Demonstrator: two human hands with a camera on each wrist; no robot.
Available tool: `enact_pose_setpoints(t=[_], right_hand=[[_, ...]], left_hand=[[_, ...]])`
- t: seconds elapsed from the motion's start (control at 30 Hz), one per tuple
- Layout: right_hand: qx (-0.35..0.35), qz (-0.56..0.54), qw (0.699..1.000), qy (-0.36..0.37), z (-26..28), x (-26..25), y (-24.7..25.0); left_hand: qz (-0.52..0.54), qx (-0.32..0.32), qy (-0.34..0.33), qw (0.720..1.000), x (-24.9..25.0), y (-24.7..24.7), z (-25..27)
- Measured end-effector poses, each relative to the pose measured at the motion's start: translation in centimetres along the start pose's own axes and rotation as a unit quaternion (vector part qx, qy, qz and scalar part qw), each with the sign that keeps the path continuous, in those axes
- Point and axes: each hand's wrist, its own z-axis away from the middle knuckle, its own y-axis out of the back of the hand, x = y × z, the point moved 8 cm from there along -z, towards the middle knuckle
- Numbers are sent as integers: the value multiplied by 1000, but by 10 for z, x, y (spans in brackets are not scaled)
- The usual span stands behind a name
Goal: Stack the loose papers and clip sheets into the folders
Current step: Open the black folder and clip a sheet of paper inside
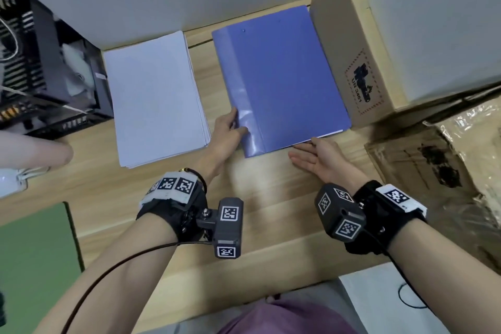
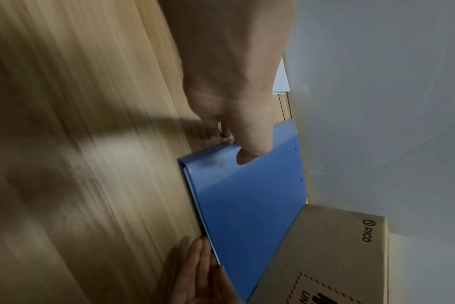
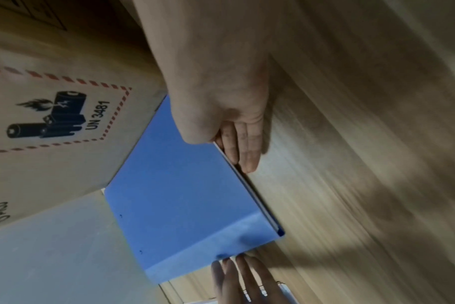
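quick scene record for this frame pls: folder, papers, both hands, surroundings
folder: blue folder, closed, flat on the wooden desk, white sheet edges showing at its near edge
papers: white paper stack left of the folder, apart from it
left hand: left hand at the folder's spine edge, thumb on the cover
right hand: right hand, fingers straight along the folder's near edge
surroundings: cardboard box against the folder's right side
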Motion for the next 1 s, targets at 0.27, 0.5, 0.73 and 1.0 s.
enact_pose_setpoints(t=[0.27,0.5,0.73,1.0], right_hand=[[-39,48,998,-33,29,54,-25],[-59,157,985,-35,58,125,-112],[-143,282,948,-40,88,218,-255],[-234,426,873,-43,116,339,-374]], left_hand=[[22,-96,5,995,-16,12,36],[87,-19,11,996,-97,129,96],[119,271,29,955,-225,326,199],[44,469,224,853,-375,428,355]])
